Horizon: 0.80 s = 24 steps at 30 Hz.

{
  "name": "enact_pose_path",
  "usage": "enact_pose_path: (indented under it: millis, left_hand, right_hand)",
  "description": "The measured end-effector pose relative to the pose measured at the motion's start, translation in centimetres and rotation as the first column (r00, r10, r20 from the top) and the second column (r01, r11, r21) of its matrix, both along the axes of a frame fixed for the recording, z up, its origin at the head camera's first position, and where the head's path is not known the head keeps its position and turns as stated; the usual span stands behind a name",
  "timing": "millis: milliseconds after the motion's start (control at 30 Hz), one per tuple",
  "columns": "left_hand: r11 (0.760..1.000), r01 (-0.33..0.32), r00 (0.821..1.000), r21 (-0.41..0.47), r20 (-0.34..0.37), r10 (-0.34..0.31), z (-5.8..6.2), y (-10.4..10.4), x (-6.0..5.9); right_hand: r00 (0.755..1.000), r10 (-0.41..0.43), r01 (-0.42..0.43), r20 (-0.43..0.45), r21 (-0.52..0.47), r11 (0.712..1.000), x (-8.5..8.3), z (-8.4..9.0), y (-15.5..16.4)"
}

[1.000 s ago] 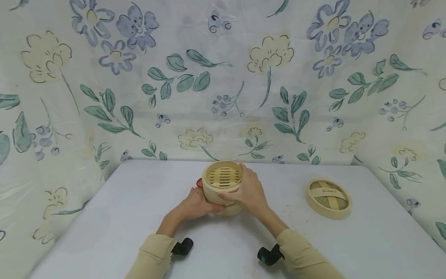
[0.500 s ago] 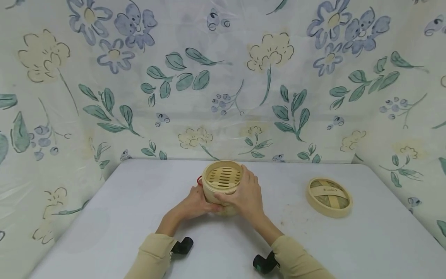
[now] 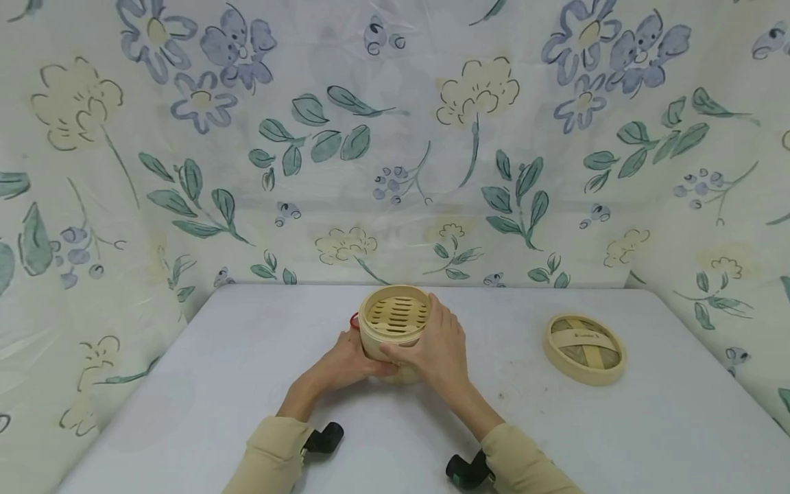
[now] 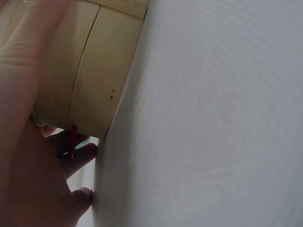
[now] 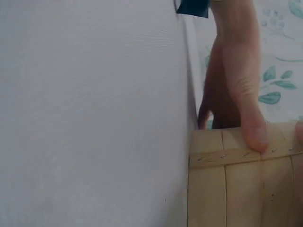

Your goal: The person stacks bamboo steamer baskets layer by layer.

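Note:
A round bamboo steamer basket [image 3: 395, 318] of two stacked tiers stands at the middle of the white table [image 3: 185, 398], open at the top so its slatted floor shows. My left hand [image 3: 347, 358] grips the lower tier from the left. My right hand [image 3: 437, 343] wraps round the upper tier from the right. The left wrist view shows the bamboo wall [image 4: 80, 71] against my palm, with a thin red thing [image 4: 72, 141] beside the steamer. In the right wrist view my thumb [image 5: 246, 104] presses the steamer's rim band [image 5: 236, 156].
The steamer's woven lid [image 3: 584, 347] lies flat on the table to the right. A floral plastic sheet [image 3: 395, 137] hangs behind and at both sides of the table. Black wrist camera mounts [image 3: 324, 437] sit at my cuffs.
Both hands stay on the steamer. My right forearm has shifted slightly left and nearer; the steamer has not visibly moved.

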<state>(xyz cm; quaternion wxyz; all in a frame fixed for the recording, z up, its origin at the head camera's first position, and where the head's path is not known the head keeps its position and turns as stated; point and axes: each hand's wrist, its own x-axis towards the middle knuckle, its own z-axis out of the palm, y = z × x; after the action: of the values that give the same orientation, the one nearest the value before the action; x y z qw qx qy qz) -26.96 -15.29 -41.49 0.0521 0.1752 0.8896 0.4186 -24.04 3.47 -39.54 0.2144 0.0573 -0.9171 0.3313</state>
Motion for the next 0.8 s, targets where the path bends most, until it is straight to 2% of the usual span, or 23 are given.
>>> enact_pose_path:
  millis: [233, 433, 533, 633, 800]
  left_hand:
    - [1.0, -0.009, 1.0, -0.004, -0.009, 0.009, 0.0, -0.1, 0.1]
    - [1.0, -0.021, 1.0, -0.015, 0.008, 0.022, 0.1, -0.2, 0.1]
    - [1.0, -0.029, 0.999, -0.01, 0.019, 0.029, 0.1, -0.3, 0.1]
    - [1.0, -0.015, 1.0, 0.005, 0.011, 0.015, 0.1, -0.2, 0.0]
    - [1.0, -0.012, 1.0, -0.007, 0.014, 0.012, 0.0, -0.1, 0.1]
  right_hand:
    - [0.999, 0.008, -0.009, 0.041, 0.013, 1.0, 0.1, 0.2, 0.0]
    - [0.987, 0.11, -0.109, 0.12, -0.014, 0.994, 0.1, 0.8, 0.6]
    - [0.957, 0.224, -0.216, 0.182, -0.063, 0.974, 0.0, 1.1, 1.8]
    - [0.912, 0.342, -0.324, 0.224, -0.115, 0.939, -0.2, 1.1, 3.3]
    - [0.868, 0.449, -0.421, 0.212, -0.165, 0.892, -0.5, 0.9, 5.1]
